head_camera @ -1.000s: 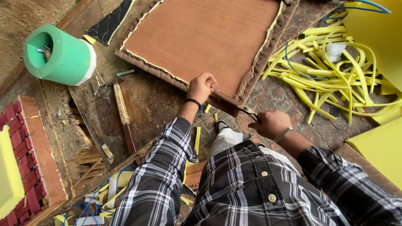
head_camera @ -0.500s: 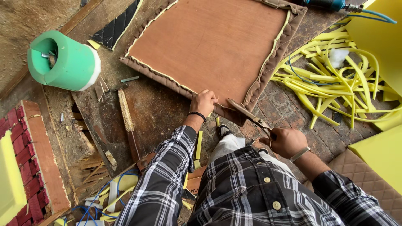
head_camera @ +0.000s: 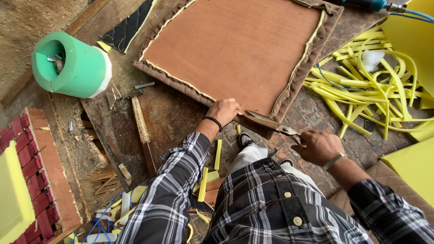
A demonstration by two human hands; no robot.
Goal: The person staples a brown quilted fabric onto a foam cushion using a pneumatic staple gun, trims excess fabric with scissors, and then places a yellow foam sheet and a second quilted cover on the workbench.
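At the near corner of the upholstered panel (head_camera: 235, 49), which lies brown board up on the bench (head_camera: 167, 113), both hands are at work. The right hand (head_camera: 318, 147) is clenched round the handles of a pair of shears (head_camera: 269, 123), whose blades point toward that corner and lie just beside the folded quilted fabric edge (head_camera: 181, 86). The left hand (head_camera: 224, 110) pinches the fabric at the corner, fingers curled onto it, holding it against the board.

To do this cut well, I judge the left hand should keep the fabric taut and flat, fingertips clear of the blades, while the shears take short bites close along the panel's edge rather than one long bite; the quilted layer looks thick and could bunch or pull loose.

Left of the panel, a wooden-handled brush (head_camera: 139, 119) lies on the bench, and beyond it a green foam cylinder (head_camera: 72, 68) stands with small metal pieces in its hollow. Right of the panel sprawls a heap of yellow foam strips (head_camera: 370, 86). At the panel's far right corner lies a blue power tool (head_camera: 366, 4).
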